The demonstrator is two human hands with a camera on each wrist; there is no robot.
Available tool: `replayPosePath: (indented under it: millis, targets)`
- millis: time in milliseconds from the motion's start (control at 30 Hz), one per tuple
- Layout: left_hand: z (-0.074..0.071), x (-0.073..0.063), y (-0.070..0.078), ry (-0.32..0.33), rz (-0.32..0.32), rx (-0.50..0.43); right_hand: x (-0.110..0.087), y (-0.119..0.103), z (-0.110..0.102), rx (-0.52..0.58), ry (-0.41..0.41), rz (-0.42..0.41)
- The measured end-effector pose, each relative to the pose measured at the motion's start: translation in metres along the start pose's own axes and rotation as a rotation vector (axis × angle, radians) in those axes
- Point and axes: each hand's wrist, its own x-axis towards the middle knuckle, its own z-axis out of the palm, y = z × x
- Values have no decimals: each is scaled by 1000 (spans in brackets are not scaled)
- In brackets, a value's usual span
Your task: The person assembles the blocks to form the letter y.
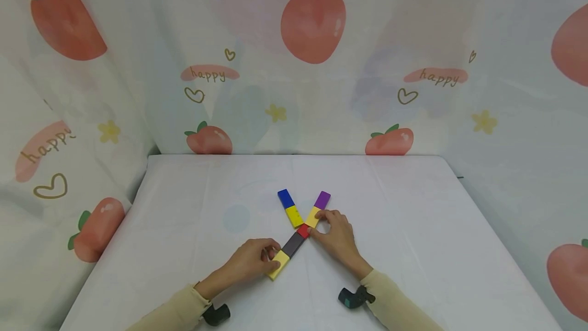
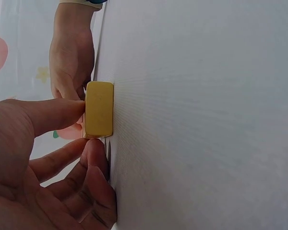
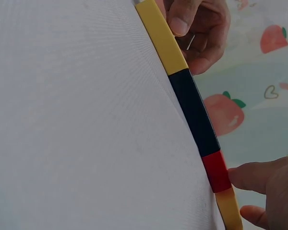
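My left hand (image 1: pixel 245 262) is at the near end of a slanted row of blocks. Its thumb and index finger pinch the near pale yellow block (image 1: pixel 278 264), whose end face shows in the left wrist view. A black block (image 1: pixel 293 244) and a short red block (image 1: pixel 303 230) follow in the row. Beyond them lie a second pale yellow block (image 1: pixel 313 217) and a purple block (image 1: pixel 323 199). With its thumb my right hand (image 1: pixel 337 236) touches the red block; a fingertip rests at the farther pale yellow block.
A bright yellow block (image 1: pixel 294 216) and a blue block (image 1: pixel 286 198) form a branch slanting up-left from the red block. All lie on a white-covered table (image 1: pixel 413 208). Fruit-printed curtains (image 1: pixel 312 101) hang behind and at the sides.
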Motion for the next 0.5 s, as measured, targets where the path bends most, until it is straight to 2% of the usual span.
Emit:
replayPosePath:
  millis: [333, 500]
  targets:
    - [-1, -2, -1, 39, 38, -11, 0, 3, 2, 93, 27, -27]
    - [-3, -2, 0, 49, 47, -32, 0, 4, -1, 143, 17, 0]
